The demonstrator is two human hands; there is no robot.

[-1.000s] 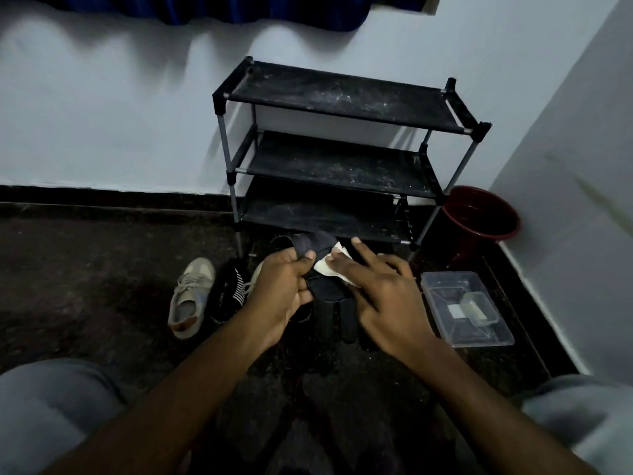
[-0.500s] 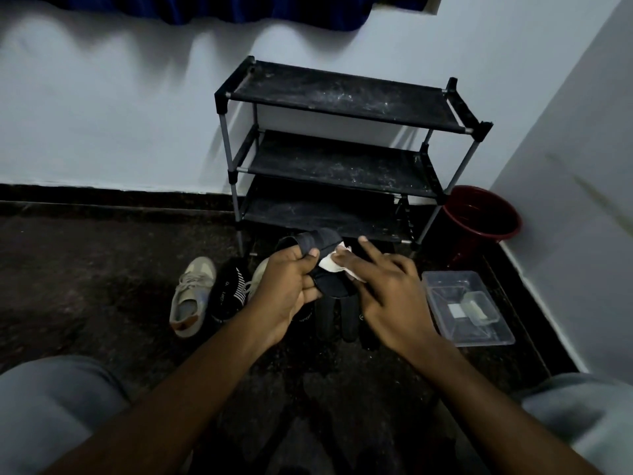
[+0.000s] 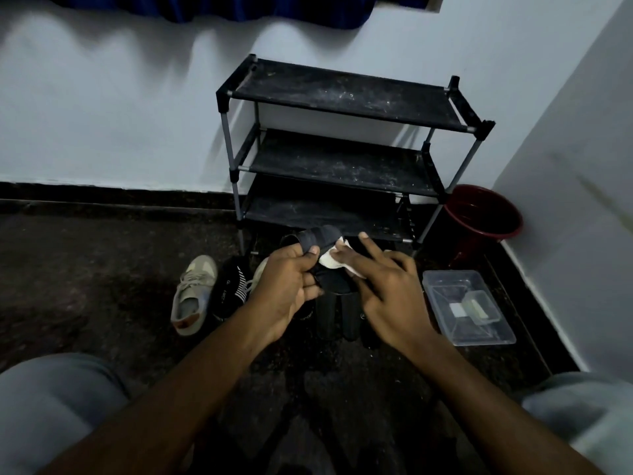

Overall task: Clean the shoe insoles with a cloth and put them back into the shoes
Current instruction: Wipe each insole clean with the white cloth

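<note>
Insole [image 3: 334, 282], dark and bent, sits between my two hands a little above the middle of the view, held off the floor in front of the lowest shelf of the black shoe rack [image 3: 342, 94], which stands at twelve o'clock from the hands against the pale wall. My left hand [image 3: 291, 282] grips it, thumb on top and fingers curled round its edge, and the insole's upper end curls over above the thumb toward twelve o'clock. My right hand [image 3: 387, 286] holds nothing in a curl: its fingers are straight and spread, pointing toward eleven o'clock, and they press a white cloth [image 3: 330, 260] flat against the insole's face, just beside the left thumb. At nine o'clock from the hands a beige sneaker [image 3: 193, 296] lies on the dark floor, with a black shoe with white stripes [image 3: 229, 289] between it and my left wrist. At six o'clock from the insole two dark long shapes [image 3: 325, 313] lie side by side; the light is too dim for me to tell what they are. At three o'clock sits a clear plastic container [image 3: 442, 279], and at two o'clock a red bucket [image 3: 483, 217] stands in the corner just beside the rack.
</note>
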